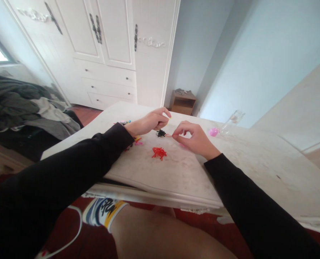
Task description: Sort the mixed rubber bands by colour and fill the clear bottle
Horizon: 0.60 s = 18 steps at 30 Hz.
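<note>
My left hand [156,120] hovers over the table with its thumb and index finger pinched on a tiny yellow rubber band [170,117]. Beside it, my right hand [193,138] pinches a pale pink rubber band [168,135] between thumb and index fingertips. Just under the hands lies a small heap of black rubber bands [160,133]. Nearer to me is a loose heap of red rubber bands [159,153]. Mixed-colour rubber bands [137,140] lie by my left wrist, partly hidden by it. A bit of pink shows beneath my right hand.
The pale marble-patterned table [181,176] stretches to the right. On its far side are a clear container [232,121] lying tilted and a bright pink object [214,132] at its end. A white wardrobe [108,82] stands beyond; clothes [27,108] are piled at left.
</note>
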### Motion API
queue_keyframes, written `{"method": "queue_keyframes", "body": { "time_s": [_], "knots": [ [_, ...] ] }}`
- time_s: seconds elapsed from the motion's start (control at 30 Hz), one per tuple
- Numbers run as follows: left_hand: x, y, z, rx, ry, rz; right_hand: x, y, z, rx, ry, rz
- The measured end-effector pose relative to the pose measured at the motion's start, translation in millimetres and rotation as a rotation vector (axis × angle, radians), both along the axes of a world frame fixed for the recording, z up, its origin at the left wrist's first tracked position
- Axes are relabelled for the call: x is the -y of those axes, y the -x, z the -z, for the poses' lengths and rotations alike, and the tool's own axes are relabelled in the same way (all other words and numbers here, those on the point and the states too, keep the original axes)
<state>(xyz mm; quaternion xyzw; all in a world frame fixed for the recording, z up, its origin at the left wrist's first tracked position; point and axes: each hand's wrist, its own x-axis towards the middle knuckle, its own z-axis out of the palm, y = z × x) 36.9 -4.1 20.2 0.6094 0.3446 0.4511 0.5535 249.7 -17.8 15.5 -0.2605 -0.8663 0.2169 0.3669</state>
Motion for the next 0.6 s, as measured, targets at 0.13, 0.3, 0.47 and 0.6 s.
{"method": "queue_keyframes", "body": {
  "time_s": [0.13, 0.3, 0.47, 0.6],
  "knots": [
    [3, -3, -2.3, -0.026, -0.023, -0.026, 10, 6, 2, 0.145, -0.001, -0.189],
    [-2, -1, -4.8, -0.099, -0.043, -0.114, 11, 8, 3, 0.21, 0.022, -0.19],
    [-25, 19, -0.7, -0.238, -0.116, -0.294, 7, 7, 0, 0.141, -0.012, -0.039],
    [-43, 31, 11.4, -0.465, -0.162, -0.339, 6, 6, 1, 0.133, -0.026, -0.007]
  ]
}}
